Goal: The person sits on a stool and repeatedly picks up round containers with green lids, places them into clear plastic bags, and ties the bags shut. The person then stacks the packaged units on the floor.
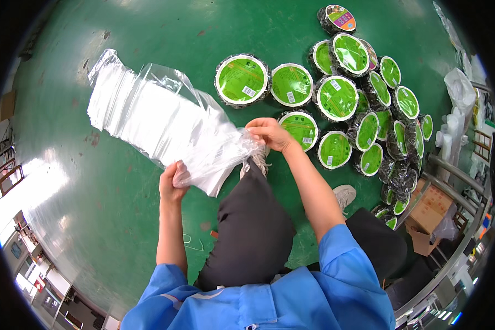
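Note:
A large clear plastic bag (189, 111) full of flat white sheets or sleeves stretches out ahead of my knee, its far end showing a stack of pale layers. My left hand (174, 181) grips the bag's near left edge, with film bunched under the thumb. At the gathered right end, my right hand (272, 134) pinches the crumpled film between thumb and fingers. What exactly the white contents are cannot be told through the glare. Just beyond my right hand lies a round film-wrapped pack (299, 130) with a green label.
Several round packs with green labels (337, 99) stand and lean in a heap on the green floor (156, 33). One pack (341, 18) shows a multicoloured label. A cardboard box (431, 206) and metal rails (453, 185) are at the right. My shoe (345, 194) rests near the packs.

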Available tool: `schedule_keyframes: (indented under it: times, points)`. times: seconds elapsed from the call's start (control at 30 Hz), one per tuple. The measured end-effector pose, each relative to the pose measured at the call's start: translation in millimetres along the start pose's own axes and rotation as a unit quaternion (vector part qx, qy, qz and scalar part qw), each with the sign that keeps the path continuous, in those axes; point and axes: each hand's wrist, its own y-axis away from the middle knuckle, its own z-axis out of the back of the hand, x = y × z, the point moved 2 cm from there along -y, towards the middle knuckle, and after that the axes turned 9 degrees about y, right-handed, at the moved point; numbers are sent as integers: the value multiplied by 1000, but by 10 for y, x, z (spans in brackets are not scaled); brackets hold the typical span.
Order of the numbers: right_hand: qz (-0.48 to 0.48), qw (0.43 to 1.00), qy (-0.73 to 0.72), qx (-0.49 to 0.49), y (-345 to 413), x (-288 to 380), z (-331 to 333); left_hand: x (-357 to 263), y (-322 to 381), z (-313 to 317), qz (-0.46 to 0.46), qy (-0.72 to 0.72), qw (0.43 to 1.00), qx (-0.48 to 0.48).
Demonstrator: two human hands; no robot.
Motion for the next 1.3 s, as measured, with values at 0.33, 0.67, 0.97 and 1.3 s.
schedule_keyframes:
  times: [0.33,0.67,0.97,1.3]
  points:
    - [36,924,210,-316,-1009,357,664,428,-186,-882,-92,-372,917,113]
    - [509,512,610,-327,713,414,-122,965,-1125,-1357,126,-196,972,6]
    - [475,601,536,-355,2345,704,-374,1222,-726,-2501,8,-450,882,139]
    - [493,858,-133,-53,2757,777,-1027,1643,678,-3643,-14,-514,809,284]
